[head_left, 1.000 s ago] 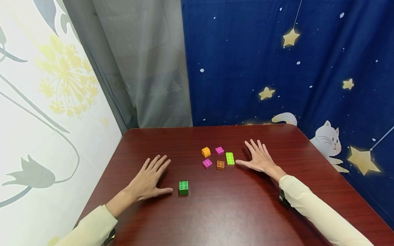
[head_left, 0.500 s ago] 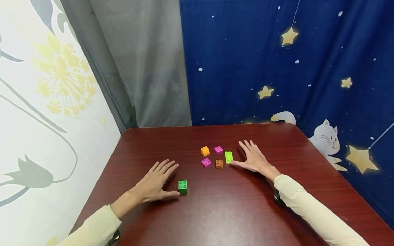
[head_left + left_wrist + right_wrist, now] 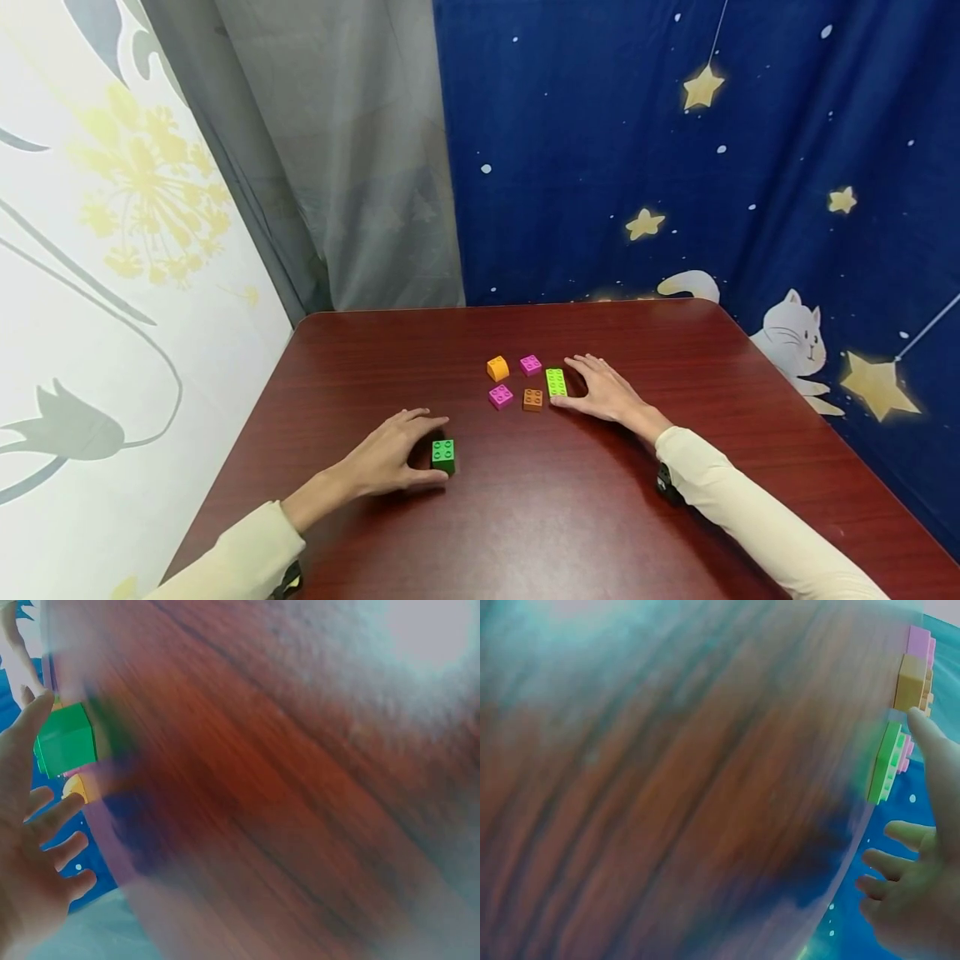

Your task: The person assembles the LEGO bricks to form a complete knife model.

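Note:
A dark green toy building brick (image 3: 443, 455) stands on the table in the head view. My left hand (image 3: 390, 457) reaches around its left side, thumb at the near edge and fingers beyond the far one. In the left wrist view a gap shows between the fingers and the green brick (image 3: 69, 741). Farther right lies a flat lime green brick (image 3: 556, 382). Beside it is my right hand (image 3: 604, 393), its thumb tip at the brick's near end and its fingers spread past the right side. The right wrist view shows the lime brick (image 3: 886, 762) apart from the fingers.
Left of the lime brick lie a brown brick (image 3: 532, 400), two magenta bricks (image 3: 500, 396) and an orange curved-top brick (image 3: 498, 368). The dark red wooden table (image 3: 525, 517) reaches back to a blue starry curtain (image 3: 570, 167); a patterned white wall (image 3: 150, 333) borders the left.
My left hand has moved right, from beside the green brick to around its left side. My right hand has moved left to the lime brick, and its fingers have drawn in somewhat.

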A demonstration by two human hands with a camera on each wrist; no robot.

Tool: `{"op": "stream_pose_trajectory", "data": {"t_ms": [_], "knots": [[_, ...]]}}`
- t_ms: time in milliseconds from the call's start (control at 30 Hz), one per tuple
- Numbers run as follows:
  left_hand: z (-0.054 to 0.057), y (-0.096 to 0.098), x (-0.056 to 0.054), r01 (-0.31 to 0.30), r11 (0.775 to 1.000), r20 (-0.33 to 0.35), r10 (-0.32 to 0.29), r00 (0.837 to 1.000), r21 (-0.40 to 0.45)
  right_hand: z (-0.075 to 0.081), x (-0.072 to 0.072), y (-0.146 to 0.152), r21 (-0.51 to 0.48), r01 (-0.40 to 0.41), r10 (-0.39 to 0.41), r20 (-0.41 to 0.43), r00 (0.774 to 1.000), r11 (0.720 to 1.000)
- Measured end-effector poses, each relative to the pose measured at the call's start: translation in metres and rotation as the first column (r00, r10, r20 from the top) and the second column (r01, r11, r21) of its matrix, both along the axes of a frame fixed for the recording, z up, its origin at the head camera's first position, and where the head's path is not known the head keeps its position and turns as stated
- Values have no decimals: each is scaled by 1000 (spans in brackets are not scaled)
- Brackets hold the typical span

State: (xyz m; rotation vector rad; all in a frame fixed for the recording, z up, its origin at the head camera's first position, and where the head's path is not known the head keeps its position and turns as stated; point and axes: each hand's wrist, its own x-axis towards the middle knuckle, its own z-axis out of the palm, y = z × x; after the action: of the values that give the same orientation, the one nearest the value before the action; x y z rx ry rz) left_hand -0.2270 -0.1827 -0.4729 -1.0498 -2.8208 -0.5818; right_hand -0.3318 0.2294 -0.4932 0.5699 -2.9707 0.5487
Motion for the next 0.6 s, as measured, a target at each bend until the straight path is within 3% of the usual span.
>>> {"op": "stream_pose_trajectory", "data": {"t_ms": [333,600], "knots": [[-4,4,2,-19,996,92,11,996,89,-2,-1,-10,-48,-3,3,-2,1000,999],[-9,7,3,-37,991,98,25,995,130,1,-3,-14,-64,-39,38,-7,999,997]]}}
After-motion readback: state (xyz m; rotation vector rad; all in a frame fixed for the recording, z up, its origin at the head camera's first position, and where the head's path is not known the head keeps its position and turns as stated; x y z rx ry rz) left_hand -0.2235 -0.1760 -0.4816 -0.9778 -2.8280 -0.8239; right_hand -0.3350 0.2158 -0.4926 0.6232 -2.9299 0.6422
